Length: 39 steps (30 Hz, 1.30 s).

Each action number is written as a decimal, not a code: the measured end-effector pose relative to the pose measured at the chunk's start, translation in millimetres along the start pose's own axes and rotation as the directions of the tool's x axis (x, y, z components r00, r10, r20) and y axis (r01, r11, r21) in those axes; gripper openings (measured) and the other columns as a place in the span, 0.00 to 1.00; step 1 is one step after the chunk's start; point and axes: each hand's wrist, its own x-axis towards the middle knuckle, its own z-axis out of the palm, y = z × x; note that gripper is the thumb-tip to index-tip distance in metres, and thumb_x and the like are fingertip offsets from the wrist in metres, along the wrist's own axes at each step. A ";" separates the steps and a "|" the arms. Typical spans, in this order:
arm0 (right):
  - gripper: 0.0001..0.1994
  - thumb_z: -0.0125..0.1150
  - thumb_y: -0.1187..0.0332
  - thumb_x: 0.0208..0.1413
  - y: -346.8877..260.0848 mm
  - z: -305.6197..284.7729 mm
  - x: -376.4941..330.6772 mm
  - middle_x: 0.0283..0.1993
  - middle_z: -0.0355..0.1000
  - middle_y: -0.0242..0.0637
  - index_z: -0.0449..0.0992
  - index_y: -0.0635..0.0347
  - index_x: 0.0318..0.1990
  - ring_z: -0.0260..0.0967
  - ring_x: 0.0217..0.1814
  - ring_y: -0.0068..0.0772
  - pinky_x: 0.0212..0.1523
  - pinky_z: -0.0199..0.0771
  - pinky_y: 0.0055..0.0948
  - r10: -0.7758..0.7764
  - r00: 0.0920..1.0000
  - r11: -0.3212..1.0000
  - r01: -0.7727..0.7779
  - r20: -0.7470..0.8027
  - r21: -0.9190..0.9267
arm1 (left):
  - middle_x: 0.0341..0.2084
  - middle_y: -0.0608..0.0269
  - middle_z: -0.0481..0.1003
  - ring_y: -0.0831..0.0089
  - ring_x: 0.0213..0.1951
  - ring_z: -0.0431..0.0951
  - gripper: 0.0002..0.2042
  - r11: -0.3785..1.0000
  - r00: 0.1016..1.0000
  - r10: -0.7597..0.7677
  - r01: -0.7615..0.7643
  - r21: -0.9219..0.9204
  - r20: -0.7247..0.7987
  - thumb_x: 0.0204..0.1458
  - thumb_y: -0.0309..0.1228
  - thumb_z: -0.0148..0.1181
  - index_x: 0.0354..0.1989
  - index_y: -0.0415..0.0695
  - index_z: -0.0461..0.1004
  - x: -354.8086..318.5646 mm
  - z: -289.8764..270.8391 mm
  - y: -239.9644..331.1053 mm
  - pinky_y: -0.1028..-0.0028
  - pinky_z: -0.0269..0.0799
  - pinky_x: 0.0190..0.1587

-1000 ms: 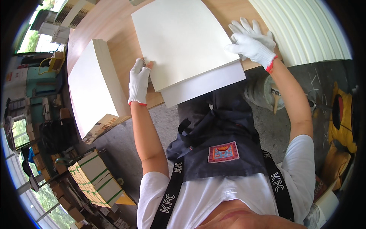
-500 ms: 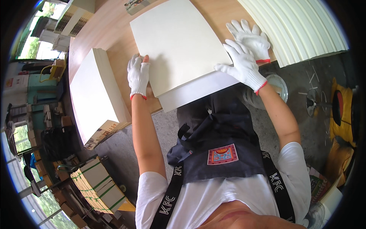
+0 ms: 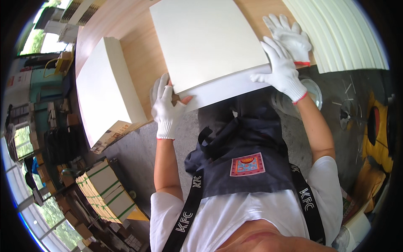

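White paper stack at 12 o'clock. Left hand at its 7 o'clock corner, right hand at 4, thumbs spread from fingers. Probably heavy, slippery together (edges likely crease); best gripped by opposite sides.

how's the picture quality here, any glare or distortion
Head view: black fisheye rim, ridged white stack bowing at right; head view: windows at left partly washed out; head view: left hand and right hand fairly sharp.
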 end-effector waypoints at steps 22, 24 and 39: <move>0.57 0.74 0.38 0.38 4.6 -1.3 3.2 0.77 0.50 0.42 0.54 0.62 0.72 0.41 0.80 0.44 0.77 0.43 0.45 -0.031 0.999 0.999 0.031 0.008 0.039 | 0.65 0.57 0.66 0.51 0.61 0.66 0.30 0.949 0.990 0.040 -0.080 0.306 0.136 0.44 0.47 0.72 0.50 0.37 0.74 0.0 -11.9 4.0 0.60 0.69 0.59; 0.56 0.76 0.42 0.39 3.2 -2.4 2.9 0.76 0.51 0.44 0.55 0.63 0.72 0.43 0.80 0.46 0.77 0.44 0.44 -0.043 0.999 0.998 0.043 -0.013 0.046 | 0.65 0.57 0.66 0.52 0.61 0.66 0.30 0.947 0.989 0.036 -0.080 0.310 0.145 0.44 0.48 0.72 0.49 0.37 0.74 0.5 -12.7 3.8 0.60 0.69 0.59; 0.56 0.77 0.45 0.38 -0.6 -4.8 3.1 0.76 0.51 0.45 0.53 0.62 0.73 0.42 0.80 0.45 0.77 0.44 0.43 -0.029 1.000 0.999 0.029 0.007 0.032 | 0.64 0.58 0.66 0.52 0.62 0.66 0.36 0.970 0.997 -0.001 -0.017 0.243 0.074 0.38 0.46 0.76 0.56 0.40 0.72 -4.6 -6.8 1.3 0.58 0.68 0.60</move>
